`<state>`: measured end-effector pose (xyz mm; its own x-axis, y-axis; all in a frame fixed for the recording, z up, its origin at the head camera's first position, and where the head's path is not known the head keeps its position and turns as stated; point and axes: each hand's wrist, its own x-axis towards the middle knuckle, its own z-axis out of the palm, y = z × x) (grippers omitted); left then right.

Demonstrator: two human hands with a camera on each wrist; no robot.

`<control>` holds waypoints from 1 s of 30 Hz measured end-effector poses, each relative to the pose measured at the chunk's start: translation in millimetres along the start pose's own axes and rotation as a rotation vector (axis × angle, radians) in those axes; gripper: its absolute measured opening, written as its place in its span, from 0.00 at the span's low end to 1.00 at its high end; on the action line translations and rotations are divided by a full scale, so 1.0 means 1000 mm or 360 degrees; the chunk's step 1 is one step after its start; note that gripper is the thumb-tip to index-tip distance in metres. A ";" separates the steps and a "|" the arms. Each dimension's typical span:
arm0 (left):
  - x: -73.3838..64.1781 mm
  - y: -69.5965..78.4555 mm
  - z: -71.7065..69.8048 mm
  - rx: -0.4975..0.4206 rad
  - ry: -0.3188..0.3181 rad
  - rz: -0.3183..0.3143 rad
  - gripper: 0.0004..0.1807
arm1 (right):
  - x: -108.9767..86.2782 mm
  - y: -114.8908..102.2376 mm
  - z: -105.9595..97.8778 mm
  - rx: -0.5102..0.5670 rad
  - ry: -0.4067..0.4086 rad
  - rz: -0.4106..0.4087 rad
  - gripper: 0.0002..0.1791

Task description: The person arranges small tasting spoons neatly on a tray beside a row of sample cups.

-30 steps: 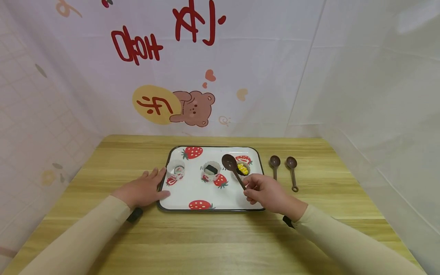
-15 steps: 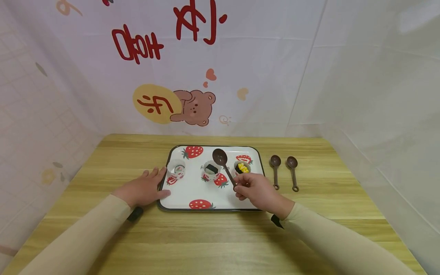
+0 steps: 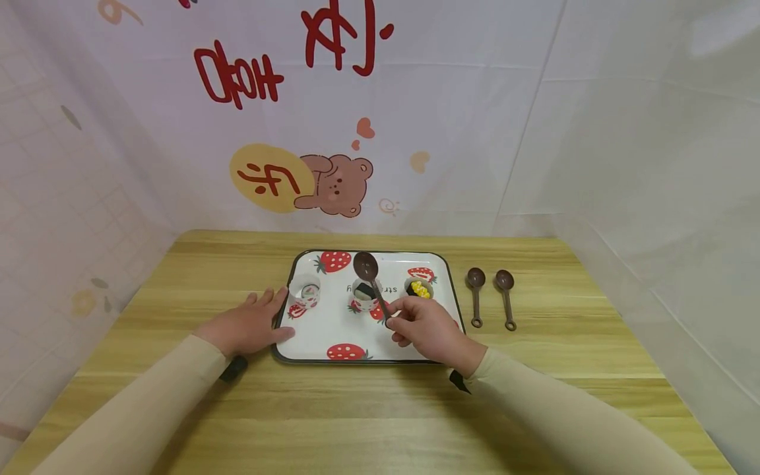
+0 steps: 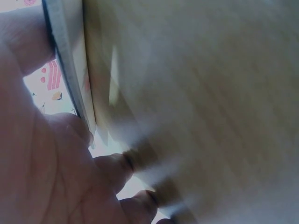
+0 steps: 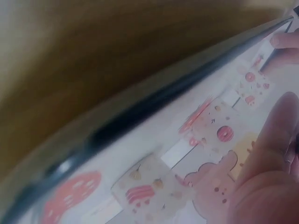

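In the head view my right hand [image 3: 430, 333] pinches the handle of a dark brown spoon [image 3: 365, 265]. Its bowl hangs over the far side of the middle paper cup [image 3: 363, 305], which holds a black-and-white sushi piece [image 3: 365, 291]. My left hand [image 3: 246, 326] rests at the left rim of a strawberry-printed tray [image 3: 380, 340], thumb over the rim and fingers fairly straight. Close by, the left cup [image 3: 304, 301] contains a round sushi roll [image 3: 309, 291]. The right cup [image 3: 410, 284] bears a yellow-topped piece [image 3: 421, 289], partly behind my right hand.
Two more brown spoons, one nearer [image 3: 475, 280] and one farther right [image 3: 505, 282], lie on the wooden table [image 3: 356, 415] right of the tray. A printed cloth [image 3: 451, 99] hangs behind the table and along its sides.
My right hand has moved left with the spoon, from beside the right cup to over the middle one. The left hand stays in place on the tray's rim.
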<state>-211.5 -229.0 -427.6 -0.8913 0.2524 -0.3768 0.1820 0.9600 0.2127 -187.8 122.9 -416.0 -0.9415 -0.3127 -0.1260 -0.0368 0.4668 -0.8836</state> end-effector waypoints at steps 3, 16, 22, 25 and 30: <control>0.001 0.000 0.000 0.0010 -0.0004 -0.0003 0.59 | 0.002 -0.002 0.004 0.0040 -0.0001 0.0037 0.07; 0.001 0.000 -0.001 0.0009 -0.0010 -0.0003 0.59 | 0.011 -0.010 0.029 0.0153 -0.0074 0.0082 0.10; 0.005 -0.002 0.000 0.0019 -0.0023 -0.0021 0.60 | 0.015 -0.009 0.040 0.0179 -0.0076 0.0083 0.10; 0.006 -0.002 0.001 0.0023 -0.0022 -0.0018 0.60 | 0.018 -0.009 0.045 0.0175 -0.0069 0.0087 0.09; 0.004 -0.003 0.001 0.0004 -0.0023 -0.0009 0.59 | 0.022 -0.011 0.052 0.0176 -0.0075 0.0160 0.07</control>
<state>-215.0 -230.4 -430.4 -0.8863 0.2485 -0.3908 0.1780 0.9618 0.2080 -190.4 68.3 -432.7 -0.9218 -0.3086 -0.2347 0.0962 0.4044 -0.9095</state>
